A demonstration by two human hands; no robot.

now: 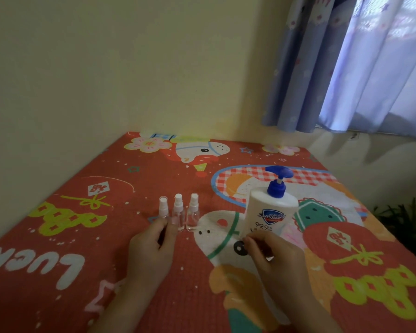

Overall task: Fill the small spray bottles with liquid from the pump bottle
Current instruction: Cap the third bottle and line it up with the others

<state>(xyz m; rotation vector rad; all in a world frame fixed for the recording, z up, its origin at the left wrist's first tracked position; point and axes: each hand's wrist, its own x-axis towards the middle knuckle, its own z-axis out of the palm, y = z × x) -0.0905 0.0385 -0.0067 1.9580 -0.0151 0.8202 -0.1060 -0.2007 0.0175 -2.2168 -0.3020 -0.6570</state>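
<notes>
My left grip point(151, 246) pinches the leftmost small clear plastic spray bottle point(163, 210). My right grip point(271, 255) curls loosely at the base of the white blue-pump bottle point(269, 210); whether it holds it, I cannot tell.

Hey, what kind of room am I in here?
Probably a bedroom or other room at home: a cartoon-print red cloth covers the surface, a patterned blue curtain hangs at a window, and a Safeguard pump bottle stands on the cloth.

Three clear upright spray bottles point(179, 212) left of white pump bottle point(270, 207)
</notes>
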